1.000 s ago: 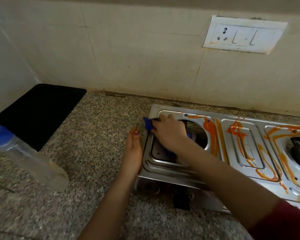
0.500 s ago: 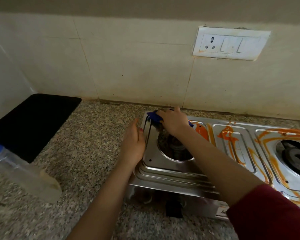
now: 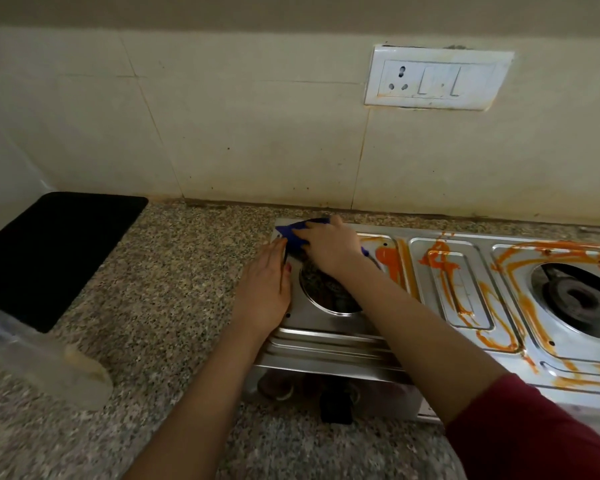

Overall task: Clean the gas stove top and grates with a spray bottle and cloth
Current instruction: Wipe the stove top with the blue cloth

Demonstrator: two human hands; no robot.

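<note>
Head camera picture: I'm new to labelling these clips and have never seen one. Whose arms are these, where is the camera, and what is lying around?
There is no machine here. A person wears a wide-angle camera on the head, looking forward and down, so the two arms reaching in from the bottom are the person's own.

The right hand presses a blue cloth onto the far left corner of a steel gas stove. The left hand lies flat against the stove's left edge, holding nothing.

The stove sits on a speckled stone counter. Its middle and right parts are streaked with orange smears; the part around the left burner looks clean. No grates are on it.

At the far left, blurred, is a clear spray bottle, beside a black mat. A socket is on the tiled wall.
</note>
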